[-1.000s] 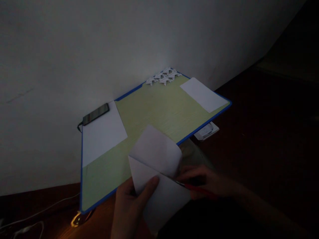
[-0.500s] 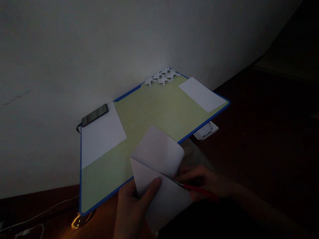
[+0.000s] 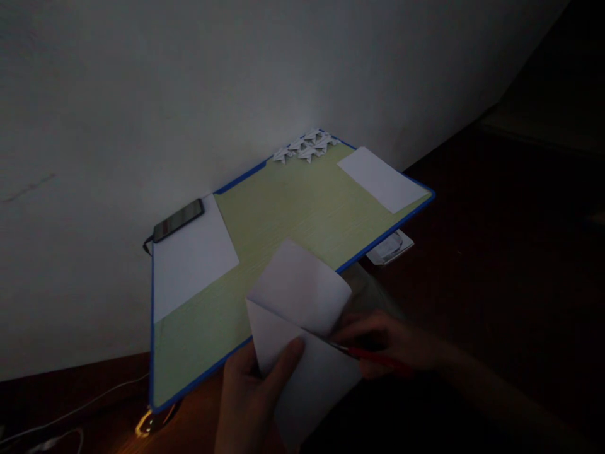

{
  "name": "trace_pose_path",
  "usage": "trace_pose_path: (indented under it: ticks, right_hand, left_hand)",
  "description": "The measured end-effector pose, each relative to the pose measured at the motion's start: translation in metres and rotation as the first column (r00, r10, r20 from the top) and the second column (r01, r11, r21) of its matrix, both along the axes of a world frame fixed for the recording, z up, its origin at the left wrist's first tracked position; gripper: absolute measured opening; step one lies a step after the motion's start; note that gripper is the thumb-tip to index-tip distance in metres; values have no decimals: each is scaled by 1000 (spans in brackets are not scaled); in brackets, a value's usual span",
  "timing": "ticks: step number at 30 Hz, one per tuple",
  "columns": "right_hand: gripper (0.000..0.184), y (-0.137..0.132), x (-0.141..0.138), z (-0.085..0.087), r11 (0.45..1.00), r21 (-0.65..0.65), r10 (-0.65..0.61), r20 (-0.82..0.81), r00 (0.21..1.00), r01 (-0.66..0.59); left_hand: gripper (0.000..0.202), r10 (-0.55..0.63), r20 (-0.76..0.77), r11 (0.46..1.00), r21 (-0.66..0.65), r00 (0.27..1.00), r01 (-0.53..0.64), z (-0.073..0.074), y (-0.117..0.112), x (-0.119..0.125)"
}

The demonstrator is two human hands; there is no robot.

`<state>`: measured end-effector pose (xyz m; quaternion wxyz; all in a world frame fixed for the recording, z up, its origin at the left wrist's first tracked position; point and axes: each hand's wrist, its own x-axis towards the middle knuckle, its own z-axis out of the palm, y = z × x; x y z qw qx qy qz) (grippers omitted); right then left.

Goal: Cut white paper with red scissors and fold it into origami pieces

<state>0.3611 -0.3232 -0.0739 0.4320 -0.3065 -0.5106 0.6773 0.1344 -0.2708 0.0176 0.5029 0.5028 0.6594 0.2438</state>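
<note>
A sheet of white paper, partly slit across, hangs over the near edge of the table. My left hand is closed on its lower part, thumb on top and fingers behind. In my right hand is a pair of red-handled scissors. Their blades lie in the slit, pointing left toward my left thumb. The upper part of the sheet stands apart from the lower part and curls at its right corner. The finger loops are mostly hidden by my right hand and the dark.
The pale green table has a blue rim and stands against a wall. On it lie a white sheet under a phone, several small folded paper pieces, and another white sheet. White cables run at lower left.
The scissor blades look slightly more closed in the slit, and the right hand has barely shifted. The left hand holds the paper as before; the view has moved slightly.
</note>
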Motion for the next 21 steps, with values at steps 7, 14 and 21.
trace_pose_path:
  ticks: [7,14,21]
  right_hand:
    - [54,0,0,-2,1000,-1,4,-12,1000,-4]
    - [43,0,0,4,999,35,1,12,1000,-1]
    - [50,1,-2,4,999,-4,-32,-11,999,32]
  left_hand:
    - [47,-86,5,996,-31,996,86,-2,4,-4]
    - [44,-110,19,994,-21,994,110,-4,1,-2]
    - [46,-17,0,1000,-11,1000,17,-4,-2,3]
